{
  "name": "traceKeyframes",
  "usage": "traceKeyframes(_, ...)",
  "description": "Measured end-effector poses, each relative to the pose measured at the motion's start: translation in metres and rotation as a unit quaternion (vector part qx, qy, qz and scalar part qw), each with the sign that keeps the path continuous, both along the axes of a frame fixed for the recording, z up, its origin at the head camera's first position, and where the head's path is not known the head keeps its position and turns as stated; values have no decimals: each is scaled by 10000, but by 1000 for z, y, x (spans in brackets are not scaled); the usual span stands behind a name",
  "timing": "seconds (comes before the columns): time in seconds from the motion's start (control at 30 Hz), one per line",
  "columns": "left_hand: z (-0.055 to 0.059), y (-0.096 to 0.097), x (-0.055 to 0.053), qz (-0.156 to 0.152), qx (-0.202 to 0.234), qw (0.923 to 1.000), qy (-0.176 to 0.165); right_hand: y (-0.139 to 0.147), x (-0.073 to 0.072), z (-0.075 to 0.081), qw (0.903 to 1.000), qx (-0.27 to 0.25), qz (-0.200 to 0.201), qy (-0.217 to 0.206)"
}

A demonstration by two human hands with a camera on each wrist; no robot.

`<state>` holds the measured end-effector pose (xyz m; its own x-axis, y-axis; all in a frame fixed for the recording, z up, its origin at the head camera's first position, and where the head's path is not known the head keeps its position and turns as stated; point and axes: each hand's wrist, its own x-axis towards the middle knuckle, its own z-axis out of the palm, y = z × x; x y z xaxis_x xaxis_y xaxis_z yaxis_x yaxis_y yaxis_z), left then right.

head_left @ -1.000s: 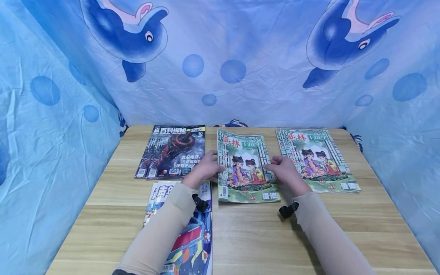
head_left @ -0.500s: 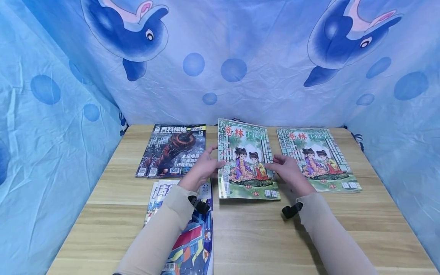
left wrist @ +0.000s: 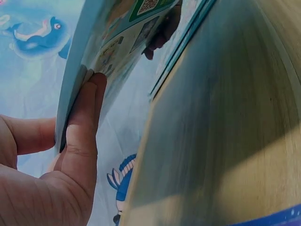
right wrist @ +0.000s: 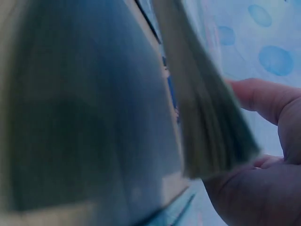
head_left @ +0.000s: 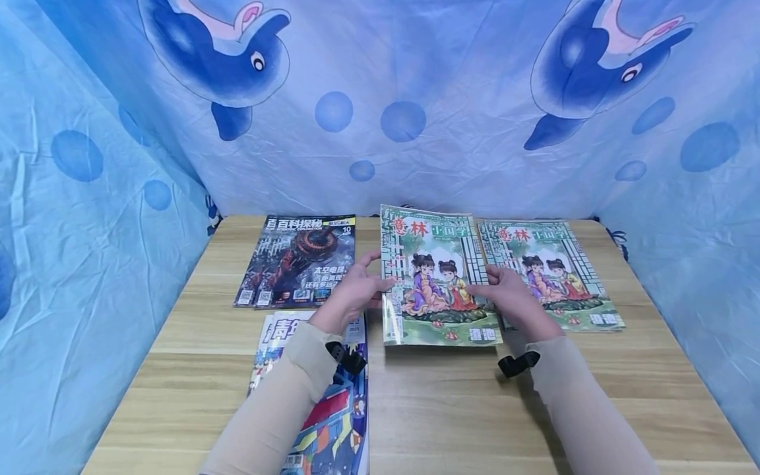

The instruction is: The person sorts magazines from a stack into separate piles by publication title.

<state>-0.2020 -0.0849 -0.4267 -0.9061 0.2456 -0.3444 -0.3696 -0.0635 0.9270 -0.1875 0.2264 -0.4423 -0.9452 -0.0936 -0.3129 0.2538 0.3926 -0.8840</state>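
A green magazine (head_left: 436, 323) with two cartoon children on its cover is raised off the table in the head view. My left hand (head_left: 356, 290) pinches its left edge; in the left wrist view the thumb is on one face and the fingers (left wrist: 82, 122) on the other. The right edge is held by my right hand (head_left: 515, 300), thumb over the cover. Page edges of the magazine (right wrist: 202, 103) fan slightly apart in the right wrist view. A matching green magazine stack (head_left: 558, 284) lies just right of it, partly overlapped by the right hand.
Dark science magazines (head_left: 303, 264) lie overlapped at the back left of the wooden table (head_left: 439, 415). Colourful magazines (head_left: 332, 409) lie in front of them, partly under my left forearm. A blue dolphin-print cloth (head_left: 380, 66) encloses the back and sides.
The held magazine has risen from the table, its top edge going up first, then shifted right towards the matching stack. Both hands have moved with it and keep their hold.
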Motion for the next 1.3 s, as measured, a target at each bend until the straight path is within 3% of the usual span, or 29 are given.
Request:
traceKeyframes(0.17,3,10,1,-19,290,9996,-39,7,6,11,9998,26,-24,187)
traceKeyframes(0.4,3,27,-1,26,348,9994,-5,20,10,17,9991,70,-287,311)
traceKeyframes(0.53,1,37,-1,-7,229,9997,43,28,11,16,9988,-24,-380,302)
traceKeyframes(0.73,1,53,-4,-25,107,9999,109,40,13,17,9976,235,-545,361)
traceKeyframes(1.17,6,108,-16,-167,-186,9995,186,79,16,20,9914,355,-1203,362)
traceKeyframes(1.3,5,121,-18,-216,-327,9988,298,94,13,21,9919,395,-1151,372)
